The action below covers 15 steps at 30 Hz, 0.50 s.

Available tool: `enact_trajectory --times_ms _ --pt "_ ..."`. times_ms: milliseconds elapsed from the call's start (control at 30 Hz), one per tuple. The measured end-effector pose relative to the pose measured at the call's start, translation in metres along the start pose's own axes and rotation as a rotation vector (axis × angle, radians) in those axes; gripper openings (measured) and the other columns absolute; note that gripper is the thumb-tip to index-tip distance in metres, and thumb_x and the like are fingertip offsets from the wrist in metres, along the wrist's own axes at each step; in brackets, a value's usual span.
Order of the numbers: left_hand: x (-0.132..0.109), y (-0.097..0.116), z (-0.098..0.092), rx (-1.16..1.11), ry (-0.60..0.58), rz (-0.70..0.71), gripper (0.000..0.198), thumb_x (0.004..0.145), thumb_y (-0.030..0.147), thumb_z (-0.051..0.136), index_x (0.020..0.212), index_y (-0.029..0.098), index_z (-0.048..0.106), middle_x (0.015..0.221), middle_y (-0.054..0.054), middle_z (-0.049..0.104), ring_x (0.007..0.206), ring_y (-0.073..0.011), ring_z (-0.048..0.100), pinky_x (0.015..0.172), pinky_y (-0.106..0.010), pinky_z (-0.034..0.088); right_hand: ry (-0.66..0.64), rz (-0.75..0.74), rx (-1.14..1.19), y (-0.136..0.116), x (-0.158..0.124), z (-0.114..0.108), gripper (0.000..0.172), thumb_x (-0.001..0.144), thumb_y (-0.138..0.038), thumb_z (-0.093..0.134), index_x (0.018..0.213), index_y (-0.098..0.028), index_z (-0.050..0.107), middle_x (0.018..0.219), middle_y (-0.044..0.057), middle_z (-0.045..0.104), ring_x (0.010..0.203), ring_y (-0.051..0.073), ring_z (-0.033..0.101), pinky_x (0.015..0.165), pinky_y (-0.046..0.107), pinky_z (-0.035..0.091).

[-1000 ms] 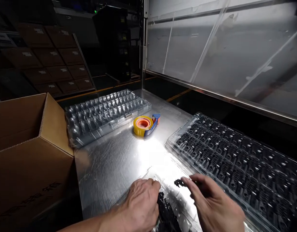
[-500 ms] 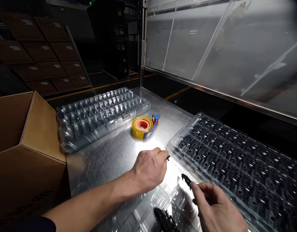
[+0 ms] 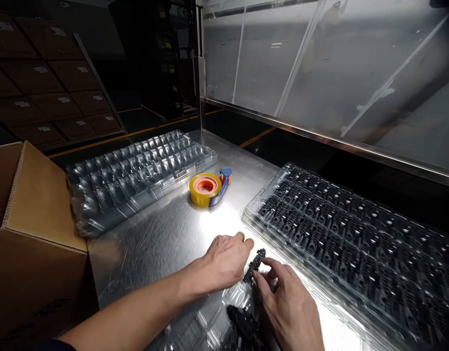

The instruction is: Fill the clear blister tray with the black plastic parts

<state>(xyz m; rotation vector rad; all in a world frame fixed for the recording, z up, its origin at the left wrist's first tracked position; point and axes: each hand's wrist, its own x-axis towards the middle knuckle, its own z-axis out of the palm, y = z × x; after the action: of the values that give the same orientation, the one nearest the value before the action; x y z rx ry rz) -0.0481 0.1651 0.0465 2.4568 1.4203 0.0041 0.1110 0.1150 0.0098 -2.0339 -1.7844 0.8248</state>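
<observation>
My right hand [image 3: 288, 300] pinches a small black ribbed plastic part [image 3: 256, 263] between thumb and fingertips. The part stands slanted between my two hands. Close against its left side is my left hand [image 3: 229, 258], closed with its fingers curled. Whatever those fingers hold is hidden. Below both hands lies a clear plastic tray [image 3: 205, 319] with moulded pockets, partly covered by my right hand. More black parts [image 3: 242, 319] rest together in it, dark and partly hidden.
Right of my hands, a clear blister tray [image 3: 253, 209] holds rows of black parts. A yellow tape roll [image 3: 200, 197] in a blue dispenser sits on the metal table [image 3: 147, 253]. Stacked clear trays [image 3: 144, 170] and an open cardboard box [image 3: 48, 195] stand left.
My right hand has moved left and up, bringing its black part beside my left hand. The small dark piece at my left fingertips no longer shows. The view has shifted slightly.
</observation>
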Motion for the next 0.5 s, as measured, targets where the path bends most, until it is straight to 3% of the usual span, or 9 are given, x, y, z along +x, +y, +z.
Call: enact_trajectory --times_ms 133,267,367,433,500 --pt "0.006 0.0 0.008 0.013 0.007 -0.058 0.018 0.089 0.025 0.049 0.103 0.02 0.059 0.096 -0.006 0.068 0.077 -0.0254 0.069 0.063 -0.035 0.055 0.048 -0.165 -0.116 0.004 0.007 0.009 0.045 0.088 -0.049 0.039 0.116 -0.023 0.063 0.098 0.009 0.058 0.095 0.03 0.055 0.074 0.042 0.045" --pt "0.009 0.001 0.015 0.024 -0.009 -0.087 0.022 0.093 0.025 0.046 0.105 0.024 0.065 0.097 -0.005 0.071 0.083 -0.0249 0.07 0.068 -0.033 0.053 0.051 -0.187 -0.16 -0.011 0.007 0.009 0.031 0.091 -0.033 0.044 0.11 -0.02 0.064 0.094 0.01 0.058 0.092 0.029 0.053 0.077 0.042 0.045" --pt "0.007 -0.002 0.015 0.037 -0.005 -0.08 0.034 0.091 0.016 0.042 0.119 0.02 0.062 0.106 -0.012 0.069 0.09 -0.0303 0.069 0.071 -0.038 0.053 0.032 -0.215 -0.197 -0.022 -0.014 -0.011 0.024 0.09 -0.029 0.049 0.11 -0.025 0.061 0.102 0.006 0.06 0.099 0.025 0.053 0.084 0.037 0.046" --pt "0.008 -0.009 0.017 0.051 0.015 -0.07 0.037 0.094 0.021 0.038 0.123 0.017 0.06 0.105 -0.016 0.067 0.088 -0.0364 0.068 0.066 -0.044 0.052 0.029 -0.192 -0.224 -0.022 -0.04 -0.027 0.02 0.089 -0.033 0.051 0.107 -0.029 0.058 0.103 0.002 0.06 0.097 0.024 0.052 0.086 0.04 0.045" --pt "0.01 -0.016 0.02 0.094 0.042 -0.047 0.039 0.097 0.028 0.034 0.126 0.019 0.058 0.104 -0.013 0.067 0.085 -0.0371 0.068 0.062 -0.043 0.051 0.023 -0.12 -0.202 -0.015 -0.072 -0.036 0.019 0.085 -0.039 0.061 0.102 -0.031 0.057 0.106 -0.002 0.06 0.098 0.024 0.052 0.086 0.042 0.043"
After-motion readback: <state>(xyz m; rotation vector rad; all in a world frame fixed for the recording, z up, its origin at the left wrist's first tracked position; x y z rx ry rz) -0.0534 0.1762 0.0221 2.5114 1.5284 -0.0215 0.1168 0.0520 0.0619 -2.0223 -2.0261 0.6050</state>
